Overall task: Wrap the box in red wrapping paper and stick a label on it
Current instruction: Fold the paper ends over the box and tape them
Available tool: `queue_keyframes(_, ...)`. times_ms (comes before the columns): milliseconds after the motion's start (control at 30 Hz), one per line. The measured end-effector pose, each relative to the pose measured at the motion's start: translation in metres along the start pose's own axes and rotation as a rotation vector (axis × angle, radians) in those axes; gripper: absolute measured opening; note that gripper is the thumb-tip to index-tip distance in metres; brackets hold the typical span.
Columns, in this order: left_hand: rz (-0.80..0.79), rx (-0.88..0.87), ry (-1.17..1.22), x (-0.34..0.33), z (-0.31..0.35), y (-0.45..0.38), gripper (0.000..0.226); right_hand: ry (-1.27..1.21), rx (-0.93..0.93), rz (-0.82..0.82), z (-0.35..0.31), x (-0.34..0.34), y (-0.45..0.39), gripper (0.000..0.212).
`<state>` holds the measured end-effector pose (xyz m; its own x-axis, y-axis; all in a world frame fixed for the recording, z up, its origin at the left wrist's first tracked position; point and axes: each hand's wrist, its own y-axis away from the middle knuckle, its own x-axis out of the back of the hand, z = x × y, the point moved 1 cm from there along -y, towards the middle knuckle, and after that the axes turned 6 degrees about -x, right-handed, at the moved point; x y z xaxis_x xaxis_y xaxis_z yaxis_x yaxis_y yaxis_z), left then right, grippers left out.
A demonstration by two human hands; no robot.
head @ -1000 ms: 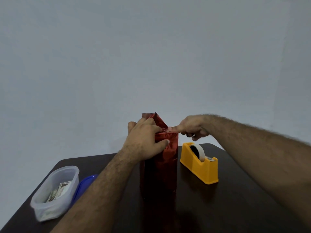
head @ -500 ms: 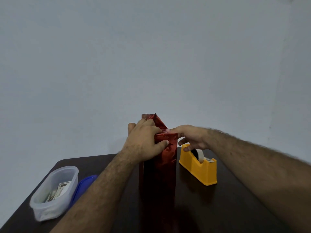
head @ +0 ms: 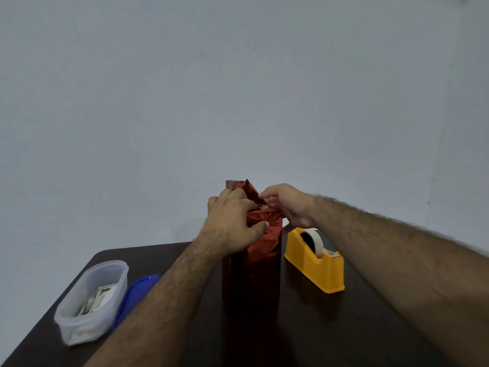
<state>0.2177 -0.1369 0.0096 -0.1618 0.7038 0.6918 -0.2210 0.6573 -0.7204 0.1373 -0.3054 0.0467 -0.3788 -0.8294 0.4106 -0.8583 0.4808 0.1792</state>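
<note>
**Top flaps pinned for taping**

The tall upright box in shiny red wrapping paper (head: 252, 260) stood mid-table, just left of the yellow plastic tape dispenser (head: 315, 260). The left hand (head: 232, 226) clamped round the box's upper part, thumb on the near face, likely to keep the folds down. The right hand (head: 285, 205) worked at the top flap from the dispenser side, probably pressing tape on; its fingertips were hidden, so its grip couldn't be told. A translucent plastic tub (head: 91, 300) holding printed paper slips, possibly labels but too small to tell, and its blue lid (head: 137, 290) lay well left of the dispenser. The box's far side was unseen.
</note>
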Motion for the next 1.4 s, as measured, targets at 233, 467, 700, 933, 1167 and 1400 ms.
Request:
queue_keyframes(233,0.026,0.005,0.046,-0.001,-0.004,-0.002,0.051,0.031,-0.039,-0.038,0.006,0.009,-0.01,0.031)
queue_keyframes(467,0.016,-0.005,0.008,-0.004,-0.004,-0.002,0.052,-0.08,-0.06,-0.012,0.014,0.001,-0.018,0.018)
queue_keyframes(700,0.036,0.015,0.015,-0.003,-0.003,0.0,0.052,-0.109,-0.053,0.037,0.008,-0.005,-0.013,0.025)
queue_keyframes(933,-0.016,-0.015,-0.017,0.001,0.002,0.002,0.068,-0.046,-0.06,0.047,0.007,-0.003,-0.006,0.026)
queue_keyframes(1167,-0.033,0.023,-0.014,0.002,0.003,-0.001,0.056,-0.137,-0.02,0.018,0.01,0.001,0.0,0.039)
queue_keyframes(1400,-0.031,0.078,-0.016,0.01,0.006,-0.001,0.062,0.05,0.108,0.446,0.054,0.037,0.005,0.027)
